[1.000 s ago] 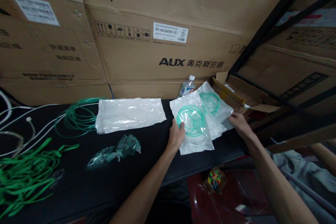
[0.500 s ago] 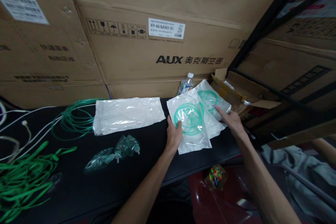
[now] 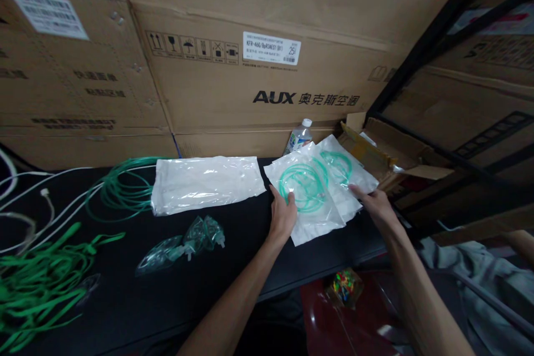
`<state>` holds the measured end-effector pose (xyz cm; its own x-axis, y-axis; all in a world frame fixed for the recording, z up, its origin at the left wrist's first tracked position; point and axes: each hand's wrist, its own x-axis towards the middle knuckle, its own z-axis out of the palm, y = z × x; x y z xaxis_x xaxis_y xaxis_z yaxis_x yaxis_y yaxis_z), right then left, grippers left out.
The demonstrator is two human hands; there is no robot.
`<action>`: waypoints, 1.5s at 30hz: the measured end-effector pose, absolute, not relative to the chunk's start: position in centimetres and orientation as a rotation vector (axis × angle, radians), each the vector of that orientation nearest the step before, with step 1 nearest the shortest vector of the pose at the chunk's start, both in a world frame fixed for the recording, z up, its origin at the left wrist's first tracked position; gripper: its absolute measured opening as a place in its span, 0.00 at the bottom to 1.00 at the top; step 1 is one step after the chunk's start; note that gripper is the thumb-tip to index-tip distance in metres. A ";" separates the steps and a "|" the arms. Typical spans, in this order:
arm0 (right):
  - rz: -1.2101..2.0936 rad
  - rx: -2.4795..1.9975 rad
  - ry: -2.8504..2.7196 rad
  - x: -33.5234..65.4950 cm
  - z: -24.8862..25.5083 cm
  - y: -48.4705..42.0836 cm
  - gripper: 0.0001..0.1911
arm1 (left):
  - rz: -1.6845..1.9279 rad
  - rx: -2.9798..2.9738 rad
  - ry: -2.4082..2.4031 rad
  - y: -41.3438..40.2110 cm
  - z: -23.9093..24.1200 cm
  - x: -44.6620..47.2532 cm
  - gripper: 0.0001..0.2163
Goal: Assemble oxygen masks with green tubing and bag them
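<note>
My left hand (image 3: pixel 284 212) pinches the left edge of a clear-and-white pouch (image 3: pixel 319 219) with coiled green tubing (image 3: pixel 302 178) inside. To its right, my right hand (image 3: pixel 375 203) grips the lower right edge of a second pouch (image 3: pixel 364 178), which also shows a green coil. The left pouch overlaps the right one at the back of the black table. Left of them lies a flat white package (image 3: pixel 208 183) with shiny film. In front of that package rest clear green-tinted masks (image 3: pixel 202 233), and behind to the left is loose green tubing (image 3: pixel 120 186).
A clear bottle (image 3: pixel 299 136) stands behind the pouches, near an open cardboard box (image 3: pixel 386 150). Large cartons (image 3: pixel 208 89) wall off the back. Green straps (image 3: pixel 41 278) and white cables fill the left. A red chair (image 3: pixel 325 322) holds a bag of colourful pieces (image 3: pixel 345 286). Part of another person's arm (image 3: pixel 521 245) shows at right.
The right pouch has shifted slightly right and downward with my right hand. The left pouch is turned a little more, its lower end swung right. The view has shifted slightly.
</note>
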<state>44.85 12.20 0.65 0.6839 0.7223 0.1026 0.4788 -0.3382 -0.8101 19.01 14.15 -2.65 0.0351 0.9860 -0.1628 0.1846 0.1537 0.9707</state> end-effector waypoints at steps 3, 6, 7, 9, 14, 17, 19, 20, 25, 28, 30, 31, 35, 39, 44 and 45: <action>0.335 -1.989 -0.887 44.0 1.2 10.4 0.21 | 1.018 1.333 1.369 13.5 -2.3 19.1 0.41; 0.136 -1.963 -0.815 41.9 1.7 7.1 0.26 | 1.122 1.564 1.428 12.6 -2.4 18.9 0.38; 0.058 -1.943 -0.785 40.9 1.7 5.7 0.27 | 1.141 1.669 1.456 12.4 -2.6 18.8 0.35; -0.089 -1.868 -0.739 38.5 1.3 2.9 0.28 | 1.140 1.863 1.492 12.1 -2.9 18.7 0.30; -0.015 -1.899 -0.986 32.8 -1.2 -1.6 0.30 | 1.024 2.014 1.444 12.1 -3.5 18.8 0.25; 0.187 -1.862 -1.259 30.6 -2.2 -1.4 0.30 | 0.947 2.012 1.376 12.9 -3.4 19.3 0.27; 0.299 -1.852 -1.328 29.6 -2.3 -0.5 0.30 | 0.952 2.022 1.316 14.0 -3.2 19.5 0.29; 0.339 -1.854 -1.324 29.2 -2.3 0.1 0.31 | 0.979 2.020 1.273 14.7 -3.1 19.6 0.29; 0.463 -1.880 -1.293 28.4 -1.8 2.6 0.35 | 1.135 1.943 1.095 17.7 -2.9 19.2 0.28; 0.475 -1.885 -1.318 27.9 -2.1 3.0 0.35 | 1.186 1.875 1.148 17.5 -2.9 18.5 0.26; 0.489 -1.887 -1.324 27.4 -2.3 2.8 0.35 | 1.219 1.828 1.175 16.7 -2.8 18.1 0.25; 0.501 -1.882 -1.329 27.2 -2.4 2.6 0.34 | 1.230 1.811 1.184 16.2 -2.7 17.9 0.25; 0.509 -1.838 -1.381 26.1 -2.6 1.3 0.34 | 1.243 1.755 1.173 14.7 -1.8 17.4 0.24; 0.490 -1.799 -1.435 25.4 -2.8 0.1 0.32 | 1.297 1.694 1.102 12.7 0.1 16.3 0.22; 0.520 -1.728 -1.445 24.8 -2.6 -0.9 0.31 | 1.406 1.630 0.933 6.6 1.4 11.5 0.16; 0.551 -1.727 -1.432 24.7 -2.4 -0.9 0.30 | 1.418 1.629 0.927 5.2 1.1 10.1 0.15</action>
<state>24.66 -0.94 -2.44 0.2617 0.9519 0.1596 0.5994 -0.0307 -0.7999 10.08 5.17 1.15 0.1148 0.8947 0.4316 0.0367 -0.4380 0.8982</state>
